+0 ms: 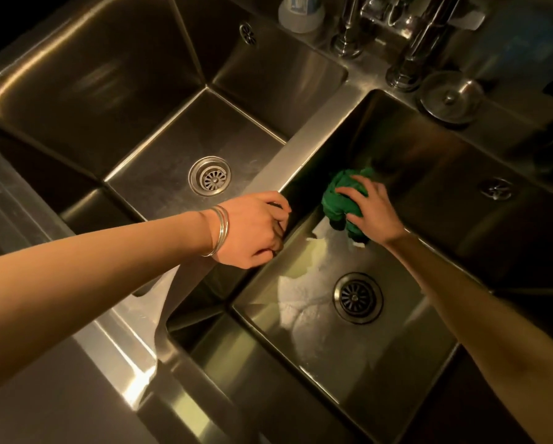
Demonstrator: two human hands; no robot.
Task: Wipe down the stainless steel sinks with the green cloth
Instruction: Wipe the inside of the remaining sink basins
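Observation:
Two stainless steel sinks lie side by side, the left sink (160,100) and the right sink (429,174). A bunched green cloth (339,197) sits in the right sink against its left wall, near the floor. My right hand (373,209) holds the cloth, fingers spread and curled over it. My left hand (252,230), with thin bangles at the wrist, rests on the divider (297,155) between the sinks, its fingers curled over the divider's edge into the right sink. Wet, soapy streaks cover the right sink's floor around its drain (358,298).
The left sink has a round drain strainer (210,176). Faucet posts (406,59) rise behind the sinks, with a round metal lid (449,97) to their right and a white bottle (300,12) to their left. A steel counter (44,395) runs along the front left.

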